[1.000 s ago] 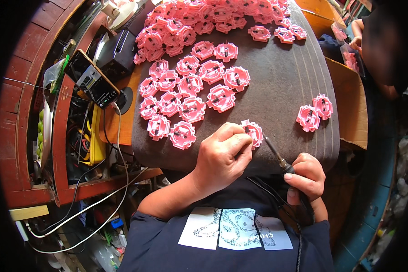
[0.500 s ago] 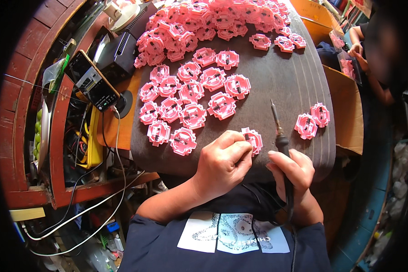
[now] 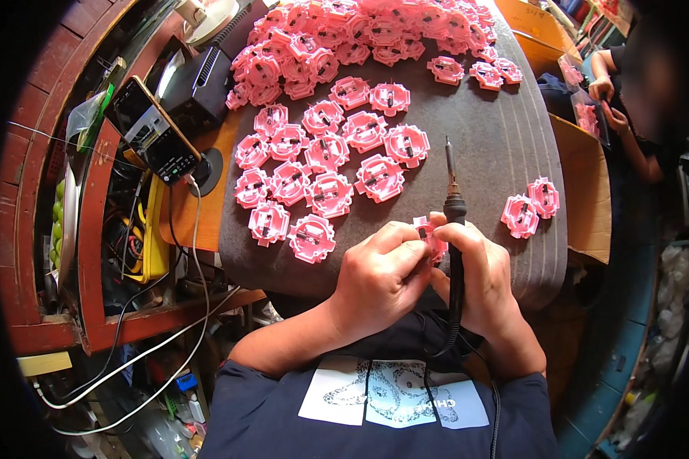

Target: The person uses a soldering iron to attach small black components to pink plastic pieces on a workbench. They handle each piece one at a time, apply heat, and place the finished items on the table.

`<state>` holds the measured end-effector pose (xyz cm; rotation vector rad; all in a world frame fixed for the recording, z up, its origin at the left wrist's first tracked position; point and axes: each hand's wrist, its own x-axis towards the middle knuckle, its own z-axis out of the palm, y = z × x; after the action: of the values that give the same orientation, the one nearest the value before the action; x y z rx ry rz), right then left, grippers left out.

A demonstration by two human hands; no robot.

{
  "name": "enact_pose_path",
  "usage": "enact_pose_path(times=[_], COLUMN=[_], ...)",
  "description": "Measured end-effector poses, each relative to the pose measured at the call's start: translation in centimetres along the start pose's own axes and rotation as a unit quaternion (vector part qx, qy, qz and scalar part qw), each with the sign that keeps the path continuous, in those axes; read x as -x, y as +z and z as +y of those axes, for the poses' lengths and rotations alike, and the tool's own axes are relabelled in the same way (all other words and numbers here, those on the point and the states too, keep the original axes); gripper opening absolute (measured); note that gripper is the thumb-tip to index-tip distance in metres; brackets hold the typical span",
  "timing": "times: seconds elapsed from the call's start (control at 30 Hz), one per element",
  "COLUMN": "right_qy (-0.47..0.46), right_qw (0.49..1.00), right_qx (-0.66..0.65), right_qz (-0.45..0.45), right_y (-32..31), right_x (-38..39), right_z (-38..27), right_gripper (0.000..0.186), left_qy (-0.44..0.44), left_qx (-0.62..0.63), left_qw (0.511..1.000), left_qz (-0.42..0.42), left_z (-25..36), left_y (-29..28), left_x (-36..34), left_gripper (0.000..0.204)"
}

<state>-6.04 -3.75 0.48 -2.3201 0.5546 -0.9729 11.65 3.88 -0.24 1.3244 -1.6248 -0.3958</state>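
Observation:
My left hand (image 3: 381, 277) pinches a pink plastic part (image 3: 435, 243) at the near edge of the dark table (image 3: 459, 115). My right hand (image 3: 481, 274) holds a soldering iron (image 3: 455, 209), its bare metal tip pointing up and away from me. Fingers of the right hand also reach the far and near sides of the same part, so both hands meet there and hide much of it. Left of centre lie several similar pink parts (image 3: 311, 239) with small black and metal pieces in them. Two more pink parts (image 3: 520, 216) rest to the right.
A large heap of pink parts (image 3: 337, 46) covers the table's far side. On the left, a phone (image 3: 151, 131) stands propped with a white cable plugged in. A cardboard box (image 3: 587, 187) adjoins the table's right side. Beyond it are another person's hands (image 3: 603, 89).
My right hand has moved left to the pink part in my left hand and now touches it. The soldering iron came along and stands more upright.

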Motion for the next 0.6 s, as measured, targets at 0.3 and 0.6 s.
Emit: enact_pose_path(times=[0.3, 0.6], right_qy=[-0.008, -0.004], right_qw=[1.000, 1.000], right_qx=[0.002, 0.017], right_qz=[-0.002, -0.001], right_y=[0.06, 0.12], right_x=[-0.13, -0.01], right_z=[-0.01, -0.23], right_gripper=[0.056, 0.061], left_qy=[-0.005, -0.016], left_qx=[0.000, -0.009], left_qw=[1.000, 1.000], left_qz=[-0.004, -0.008], left_z=[0.10, 0.37], left_y=[0.04, -0.39], left_x=[0.03, -0.19], left_gripper=[0.018, 0.022])
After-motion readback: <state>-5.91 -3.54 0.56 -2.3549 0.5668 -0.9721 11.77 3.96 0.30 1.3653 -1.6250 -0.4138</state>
